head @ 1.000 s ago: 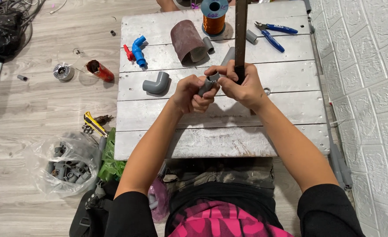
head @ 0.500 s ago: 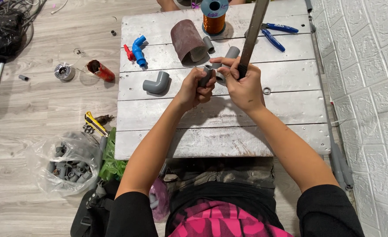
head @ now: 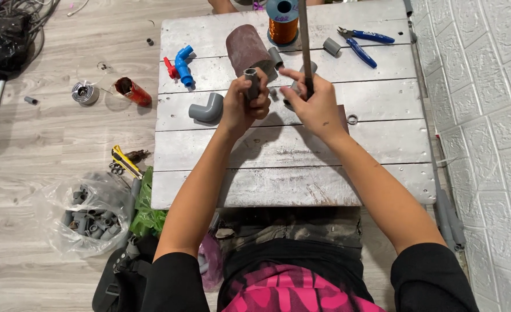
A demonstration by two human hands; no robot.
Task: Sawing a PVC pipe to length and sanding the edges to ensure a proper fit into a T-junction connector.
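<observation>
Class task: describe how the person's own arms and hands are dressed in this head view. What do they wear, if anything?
Both hands, left and right, are bare: no gloves, rings or watch show. The forearms are uncovered; short black sleeves end near the elbows.

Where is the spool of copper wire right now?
In the head view the spool of copper wire stands at the far edge of the grey plank table, between the brown sandpaper roll and the blue-handled pliers.

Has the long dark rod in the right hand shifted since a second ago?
Yes. The long dark rod was right of the copper wire spool with a gap; now it stands close against the spool's right edge, nearly upright, gripped by the right hand.
</observation>
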